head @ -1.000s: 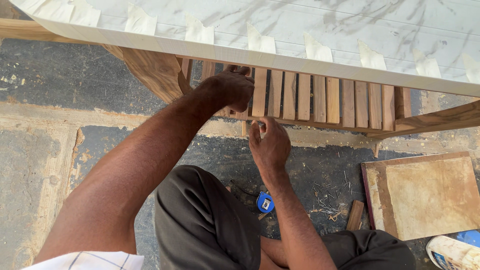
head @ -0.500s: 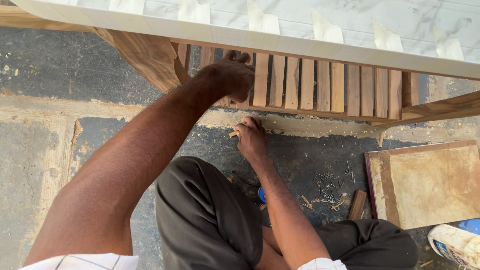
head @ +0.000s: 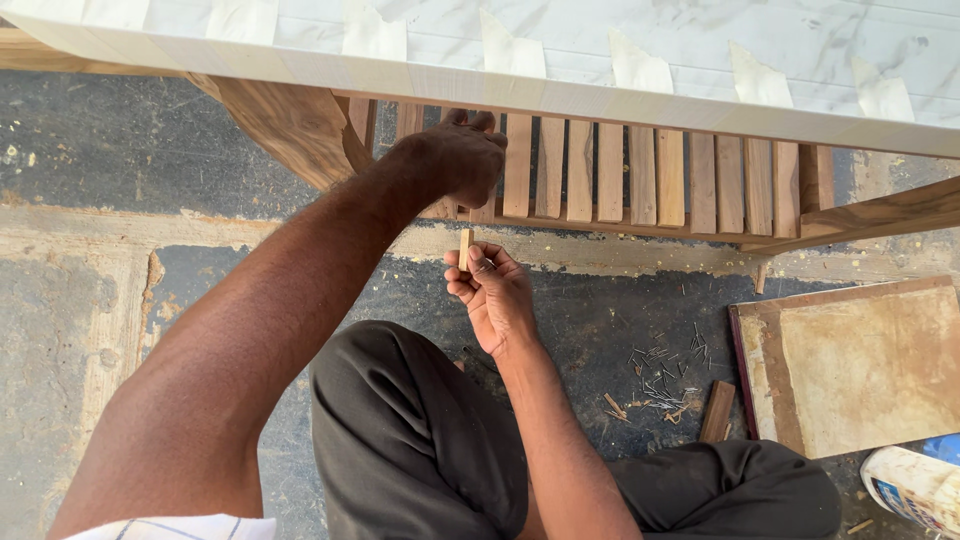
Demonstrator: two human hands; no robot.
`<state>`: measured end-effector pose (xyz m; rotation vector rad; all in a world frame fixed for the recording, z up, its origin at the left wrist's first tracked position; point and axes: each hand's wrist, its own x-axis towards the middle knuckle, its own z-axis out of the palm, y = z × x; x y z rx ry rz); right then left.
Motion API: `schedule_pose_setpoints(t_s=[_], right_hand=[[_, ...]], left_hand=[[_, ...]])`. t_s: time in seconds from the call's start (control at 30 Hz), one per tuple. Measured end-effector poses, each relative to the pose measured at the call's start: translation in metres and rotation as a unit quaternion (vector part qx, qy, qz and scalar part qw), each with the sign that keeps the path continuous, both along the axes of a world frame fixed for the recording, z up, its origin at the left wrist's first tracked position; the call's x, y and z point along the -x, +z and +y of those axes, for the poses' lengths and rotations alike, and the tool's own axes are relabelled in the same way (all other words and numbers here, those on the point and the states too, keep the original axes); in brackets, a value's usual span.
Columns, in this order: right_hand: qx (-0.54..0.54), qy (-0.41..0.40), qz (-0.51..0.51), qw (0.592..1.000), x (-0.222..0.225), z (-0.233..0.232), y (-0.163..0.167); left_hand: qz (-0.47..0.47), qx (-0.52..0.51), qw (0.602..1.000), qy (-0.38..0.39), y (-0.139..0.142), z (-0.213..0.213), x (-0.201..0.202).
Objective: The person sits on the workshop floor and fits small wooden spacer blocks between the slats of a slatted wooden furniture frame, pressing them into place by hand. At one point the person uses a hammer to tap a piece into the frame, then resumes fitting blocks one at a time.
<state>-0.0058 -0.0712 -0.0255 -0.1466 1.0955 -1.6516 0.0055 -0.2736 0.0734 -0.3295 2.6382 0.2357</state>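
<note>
My left hand (head: 462, 160) reaches forward under the white marble-like tabletop (head: 560, 60) and grips a wooden slat (head: 487, 170) at the left end of the slatted shelf (head: 640, 175). My right hand (head: 492, 290) sits lower, near my knee, and pinches a small pale wooden piece (head: 465, 250) upright between thumb and fingers. The two hands are apart, the right one just below the shelf's front rail.
A curved wooden table leg (head: 290, 125) stands at the left. Several small nails (head: 665, 375) lie scattered on the dark concrete floor. A flat wooden board (head: 860, 360) lies at right, a short wood block (head: 717, 410) beside it, and a white container (head: 915, 485) at the lower right corner.
My right hand has dropped away from the slats toward my knee, now holding the small wooden piece. My left hand stays on the shelf's left slats.
</note>
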Motion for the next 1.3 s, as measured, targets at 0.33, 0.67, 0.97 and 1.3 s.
schedule_pose_setpoints(t_s=[0.33,0.67,0.97,1.3], right_hand=[[0.028,-0.111,-0.207,0.972,-0.002,-0.026,-0.034],[0.055,-0.139,-0.323,0.934,0.005,-0.039,-0.068],[0.047,-0.154,-0.335,0.928,0.005,-0.039,-0.068],[-0.124,-0.072,0.566,0.812,-0.004,-0.004,-0.002]], left_hand=[[0.013,0.001,0.999,-0.029,-0.001,-0.003,-0.003],[0.102,0.005,0.994,-0.034,-0.014,-0.007,-0.011],[0.101,-0.024,0.995,-0.010,-0.022,-0.012,-0.006],[0.125,0.014,0.991,-0.046,-0.021,-0.008,-0.010]])
